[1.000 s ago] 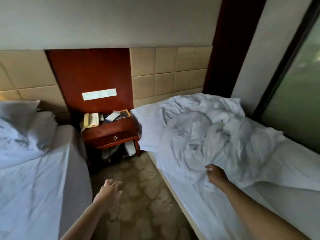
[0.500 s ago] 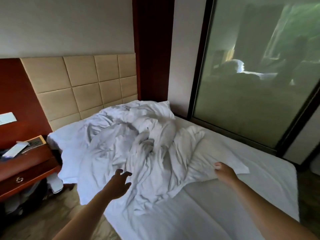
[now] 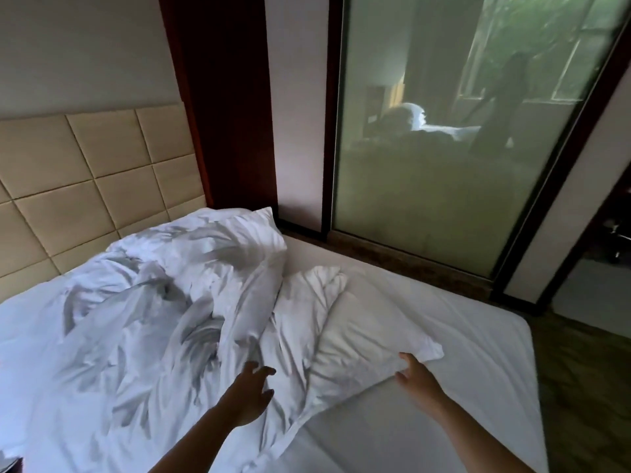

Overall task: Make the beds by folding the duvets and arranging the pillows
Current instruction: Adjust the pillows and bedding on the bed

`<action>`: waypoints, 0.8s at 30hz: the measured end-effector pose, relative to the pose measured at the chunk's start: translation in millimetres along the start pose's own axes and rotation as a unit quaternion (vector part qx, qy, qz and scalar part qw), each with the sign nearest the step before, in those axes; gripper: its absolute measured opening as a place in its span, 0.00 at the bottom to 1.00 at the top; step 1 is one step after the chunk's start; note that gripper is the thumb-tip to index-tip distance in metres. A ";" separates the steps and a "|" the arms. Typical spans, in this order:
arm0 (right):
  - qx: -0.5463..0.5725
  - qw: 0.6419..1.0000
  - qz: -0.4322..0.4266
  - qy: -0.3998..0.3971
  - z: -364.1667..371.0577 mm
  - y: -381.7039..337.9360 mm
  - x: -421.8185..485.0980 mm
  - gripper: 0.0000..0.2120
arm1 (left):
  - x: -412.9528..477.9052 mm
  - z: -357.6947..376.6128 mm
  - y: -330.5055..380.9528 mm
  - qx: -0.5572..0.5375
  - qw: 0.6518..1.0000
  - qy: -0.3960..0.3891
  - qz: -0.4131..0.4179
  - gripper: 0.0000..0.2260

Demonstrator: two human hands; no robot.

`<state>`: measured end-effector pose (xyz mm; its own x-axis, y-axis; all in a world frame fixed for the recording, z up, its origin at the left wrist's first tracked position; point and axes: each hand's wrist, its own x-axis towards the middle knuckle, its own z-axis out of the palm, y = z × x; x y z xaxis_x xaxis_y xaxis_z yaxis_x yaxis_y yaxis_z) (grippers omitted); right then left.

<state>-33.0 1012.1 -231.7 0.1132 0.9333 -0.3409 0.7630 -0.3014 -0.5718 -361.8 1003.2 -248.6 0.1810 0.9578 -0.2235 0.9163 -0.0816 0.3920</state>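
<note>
White crumpled duvet (image 3: 153,319) lies in a heap on the bed (image 3: 461,336), the right hand (image 3: 418,373) seems to hold its near corner, and the left hand (image 3: 247,394) is spread wide just over the folds.

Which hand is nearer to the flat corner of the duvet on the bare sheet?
Right. The right hand holds the edge of that duvet corner; the left hand hovers open over the crumpled middle, away from it.

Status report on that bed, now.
Left hand open, over the crumpled duvet. Right hand pinching the duvet's corner. Duvet unfolded, bunched toward the headboard. Nothing seen in the way.
</note>
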 end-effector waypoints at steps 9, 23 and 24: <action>0.003 0.995 0.093 0.034 3.9 22.8 35.8 0.25 | 114.2 9.0 21.8 -0.065 0.989 0.012 0.129 0.16; 0.100 0.958 0.267 -0.018 164.3 33.9 133.4 0.27 | 250.1 144.1 -36.7 -0.007 0.964 -0.164 0.210 0.27; 0.137 0.951 0.278 -0.007 174.1 27.6 142.1 0.30 | 257.2 147.7 -41.3 0.005 0.967 -0.151 0.204 0.25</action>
<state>-106.7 1102.3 -425.8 0.4411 0.6122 -0.6562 0.3933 -0.7891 -0.4718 -300.4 1212.2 -454.1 0.6238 0.7204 -0.3033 0.7492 -0.4405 0.4947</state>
